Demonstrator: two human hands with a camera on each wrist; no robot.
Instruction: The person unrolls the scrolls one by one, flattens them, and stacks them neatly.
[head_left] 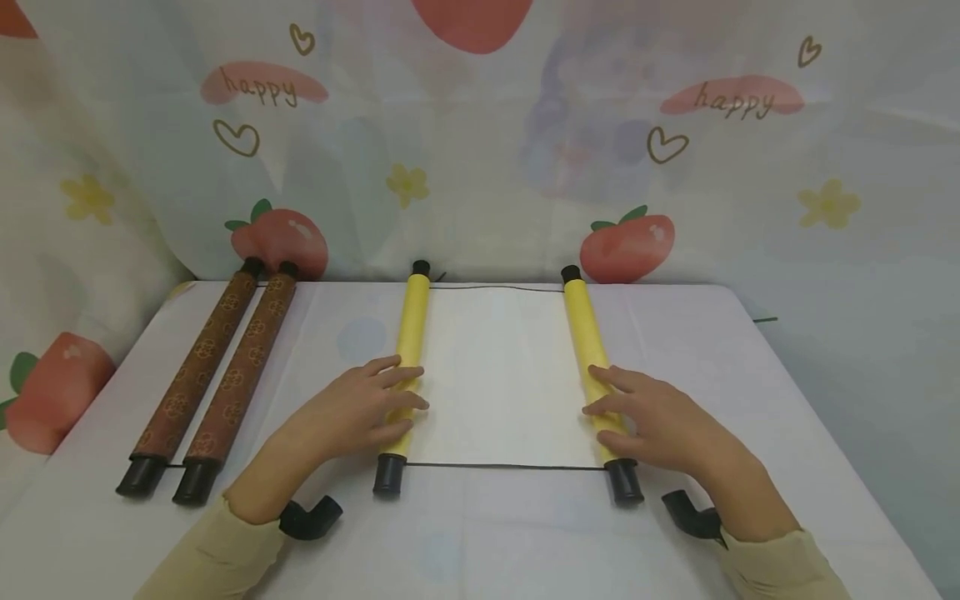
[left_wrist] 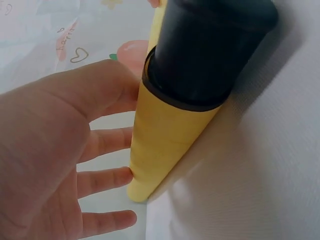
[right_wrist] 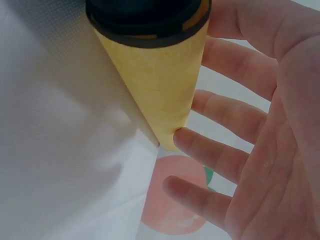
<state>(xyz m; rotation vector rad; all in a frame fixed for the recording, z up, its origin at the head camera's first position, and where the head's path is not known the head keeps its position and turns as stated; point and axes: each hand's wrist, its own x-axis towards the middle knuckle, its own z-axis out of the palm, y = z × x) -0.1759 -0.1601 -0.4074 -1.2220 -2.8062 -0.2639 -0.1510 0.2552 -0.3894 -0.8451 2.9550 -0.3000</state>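
White cloth is covering the surface and looking faintly creased, with pale blue spots showing through. Behind its far edge, a printed curtain is hanging as a backdrop, carrying red fruit, yellow flowers, brown heart outlines and the word "happy" 2 times; more of the same print is running down the left side. A scroll is lying open in the middle of the surface, its blank white sheet stretching between 2 yellow rods with black ends. The left hand is spreading its fingers wide across the left rod, touching it without gripping. The right hand is doing likewise on the right rod, its fingers apart. To the left, 2 brown flower-patterned rods with black ends are lying side by side. Beige sleeves are covering both forearms.
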